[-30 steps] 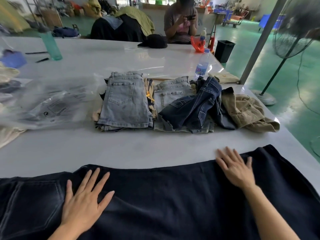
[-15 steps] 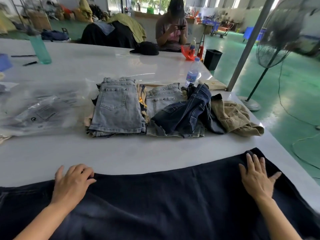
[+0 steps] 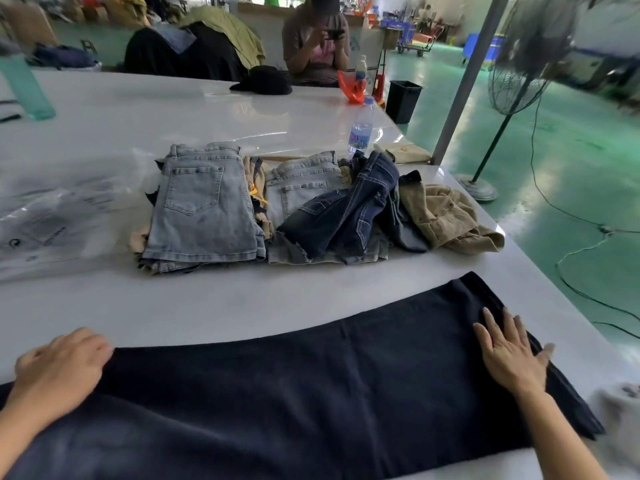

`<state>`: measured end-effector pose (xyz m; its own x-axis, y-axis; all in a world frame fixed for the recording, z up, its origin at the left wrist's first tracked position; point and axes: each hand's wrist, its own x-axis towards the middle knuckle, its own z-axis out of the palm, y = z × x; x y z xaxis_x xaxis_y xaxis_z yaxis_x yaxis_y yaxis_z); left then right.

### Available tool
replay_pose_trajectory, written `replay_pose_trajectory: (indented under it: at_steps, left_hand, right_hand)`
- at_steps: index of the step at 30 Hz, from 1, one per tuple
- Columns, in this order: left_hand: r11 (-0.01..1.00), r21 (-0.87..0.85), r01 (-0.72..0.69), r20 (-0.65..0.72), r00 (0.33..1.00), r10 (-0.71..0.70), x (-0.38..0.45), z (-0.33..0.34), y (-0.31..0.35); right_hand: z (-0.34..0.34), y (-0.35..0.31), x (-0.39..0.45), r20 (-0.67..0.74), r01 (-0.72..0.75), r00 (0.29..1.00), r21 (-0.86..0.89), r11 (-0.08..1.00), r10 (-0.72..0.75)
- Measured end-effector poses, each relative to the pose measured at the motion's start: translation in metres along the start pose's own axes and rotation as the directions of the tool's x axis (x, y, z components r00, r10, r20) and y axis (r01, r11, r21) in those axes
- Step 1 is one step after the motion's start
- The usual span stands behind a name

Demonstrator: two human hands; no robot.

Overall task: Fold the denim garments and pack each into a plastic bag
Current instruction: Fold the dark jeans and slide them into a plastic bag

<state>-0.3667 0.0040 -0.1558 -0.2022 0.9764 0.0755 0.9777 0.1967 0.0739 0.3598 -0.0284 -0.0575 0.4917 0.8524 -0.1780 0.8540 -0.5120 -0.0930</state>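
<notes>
The worktop (image 3: 214,306) carries a dark garment (image 3: 311,393) spread flat along its near edge, running from the left side almost to the right edge. It lies open and shows no fold yet, so this piece looks to be at its first step, with the folding and bagging still to come. Past it, mid-worktop, sits a stack (image 3: 204,209) of folded pale denim, and beside that a loose heap (image 3: 349,216) of darker and tan pieces, apparently still waiting. Clear bags (image 3: 59,216) lie flat toward the left edge; whether any is filled I cannot tell. The right hand (image 3: 512,355) rests palm down on the garment near its right end, fingers straight and spread, cloth under them. The left hand (image 3: 59,368) sits at the garment's far edge, left end, fingers curled over that edge, seemingly gripping it, though blur hides the tips.
</notes>
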Motion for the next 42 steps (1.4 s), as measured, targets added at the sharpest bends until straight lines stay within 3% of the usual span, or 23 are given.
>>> replay_pose_trajectory:
  at_steps: [3, 6, 8, 11, 14, 16, 17, 19, 21, 23, 25, 26, 29, 31, 33, 35, 38, 42]
  left_hand:
    - [0.997, 0.065, 0.051, 0.032, 0.998, -0.053, -0.007, 0.012, -0.008]
    - [0.985, 0.154, 0.08, 0.114, 0.989, -0.098, -0.024, -0.018, 0.032]
    - [0.988, 0.116, 0.1, -0.027, 0.995, -0.097, -0.042, -0.044, 0.061]
    - [0.996, 0.011, -0.086, -0.266, 0.96, 0.086, -0.075, -0.078, 0.119]
    - [0.958, -0.023, -0.287, -0.311, 0.912, 0.266, -0.113, -0.103, 0.172]
    - [0.951, 0.017, -0.31, -0.267, 0.915, 0.303, -0.124, -0.117, 0.178]
    - [0.96, 0.04, -0.278, -0.212, 0.936, 0.28, -0.127, -0.122, 0.174]
    - [0.98, 0.062, -0.191, -0.018, 0.981, 0.192, -0.131, -0.135, 0.156]
    - [0.992, 0.088, -0.095, 0.141, 0.987, 0.082, -0.134, -0.134, 0.135]
    - [0.996, 0.083, -0.023, 0.188, 0.982, 0.007, -0.136, -0.121, 0.117]
    - [1.0, -0.016, 0.009, 0.158, 0.987, -0.007, -0.136, -0.116, 0.11]
    - [0.998, -0.061, 0.03, 0.131, 0.991, -0.022, -0.135, -0.118, 0.109]
    - [0.989, -0.104, 0.105, 0.106, 0.99, -0.094, -0.133, -0.123, 0.101]
    - [0.986, -0.092, 0.137, 0.054, 0.99, -0.132, -0.137, -0.124, 0.09]
    - [0.982, -0.077, 0.175, 0.007, 0.985, -0.175, -0.149, -0.125, 0.074]
    - [0.972, -0.046, 0.23, -0.005, 0.973, -0.231, -0.166, -0.121, 0.053]
    - [0.919, -0.036, 0.392, -0.007, 0.92, -0.392, -0.188, -0.115, 0.021]
    - [0.802, -0.163, 0.574, -0.118, 0.796, -0.594, -0.191, -0.122, -0.012]
  right_hand:
    - [-0.004, -0.004, -0.003, -0.032, -0.041, 0.999, 0.074, 0.996, 0.043]
    - [-0.005, 0.002, 0.001, -0.19, -0.171, 0.959, 0.205, 0.964, 0.211]
    - [-0.012, 0.012, 0.006, -0.163, -0.218, 0.947, 0.311, 0.925, 0.278]
    - [-0.027, 0.019, 0.009, -0.006, -0.159, 0.983, 0.482, 0.862, 0.185]
    - [-0.036, 0.019, 0.011, -0.148, 0.015, 0.986, 0.519, 0.854, 0.072]
    - [-0.049, 0.028, 0.012, -0.302, 0.052, 0.948, 0.452, 0.89, 0.097]
    - [-0.055, 0.036, 0.016, -0.324, -0.001, 0.933, 0.428, 0.904, 0.154]
    - [-0.06, 0.046, 0.028, -0.213, -0.203, 0.929, 0.394, 0.896, 0.304]
    - [-0.055, 0.041, 0.038, -0.086, -0.301, 0.938, 0.275, 0.913, 0.335]
    - [-0.049, -0.003, 0.026, -0.102, -0.199, 0.972, 0.114, 0.973, 0.211]
    - [-0.044, -0.071, -0.012, -0.242, 0.083, 0.968, 0.047, 0.995, -0.069]
    - [-0.039, -0.109, -0.037, -0.244, 0.262, 0.938, 0.03, 0.965, -0.247]
    - [-0.016, -0.222, -0.117, -0.095, 0.659, 0.75, 0.2, 0.725, -0.655]
    - [0.002, -0.287, -0.157, -0.021, 0.753, 0.606, 0.336, 0.566, -0.795]
    - [0.016, -0.339, -0.187, 0.038, 0.786, 0.501, 0.397, 0.473, -0.865]
    - [0.025, -0.377, -0.205, 0.107, 0.794, 0.463, 0.39, 0.466, -0.88]
    - [0.034, -0.407, -0.211, 0.169, 0.746, 0.52, 0.387, 0.541, -0.838]
    - [0.043, -0.422, -0.203, 0.159, 0.721, 0.586, 0.345, 0.601, -0.794]
